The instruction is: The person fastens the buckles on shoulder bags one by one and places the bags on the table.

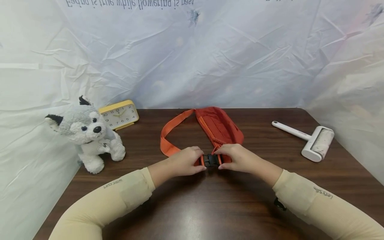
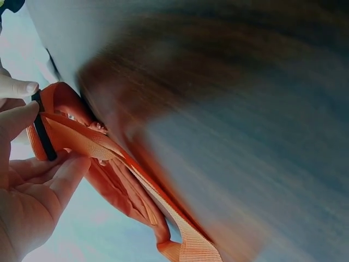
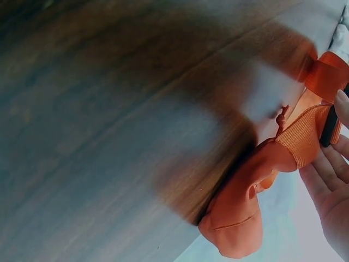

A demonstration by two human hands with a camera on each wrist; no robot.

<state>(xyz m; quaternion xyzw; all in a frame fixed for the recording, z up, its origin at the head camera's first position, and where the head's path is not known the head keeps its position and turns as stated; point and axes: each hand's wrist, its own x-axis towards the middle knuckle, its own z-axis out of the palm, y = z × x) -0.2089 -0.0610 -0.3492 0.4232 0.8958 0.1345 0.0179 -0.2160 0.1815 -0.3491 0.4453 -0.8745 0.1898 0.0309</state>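
Note:
A red-orange waist bag [image 1: 221,124] lies on the table, its orange strap [image 1: 169,129] looping out to the left. Both hands meet at its black buckle [image 1: 211,160], in front of the bag. My left hand [image 1: 184,161] pinches the buckle's left end, where the webbing [image 2: 82,136] passes through a black bar [image 2: 43,134]. From the other side my right hand [image 1: 241,158] pinches the right end between thumb and fingers. The two black halves stand end to end between the fingertips. In the right wrist view the bag's body [image 3: 234,224] hangs close beside the right hand [image 3: 330,191].
At the left sits a grey and white plush husky [image 1: 90,133], with a yellow-framed clock [image 1: 121,115] behind it. A white lint roller [image 1: 319,143] lies at the right. Pale printed sheeting [image 1: 192,66] encloses the dark wooden table [image 1: 192,200] at the back and sides.

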